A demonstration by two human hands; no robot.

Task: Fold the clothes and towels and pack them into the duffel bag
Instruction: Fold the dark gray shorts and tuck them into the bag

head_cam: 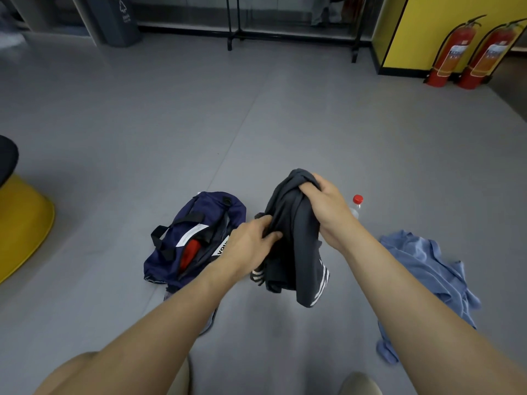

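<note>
Up above the floor, just right of the navy duffel bag (196,223), a dark grey garment (288,246) with white stripes at its hem hangs from both hands. The right hand (322,201) has its fingers clenched round the bunched top; the left hand (251,240) pinches a fold lower down. The bag lies unzipped with a red item (190,252) inside. A white label (221,249) on it reads "VOU", the rest hidden by the wrist. Right of the bag, beyond the garment, lie a red-capped bottle (356,205) and a crumpled blue towel (422,269). Far behind the bag stand two fire extinguishers (453,52), labels too small to read.
</note>
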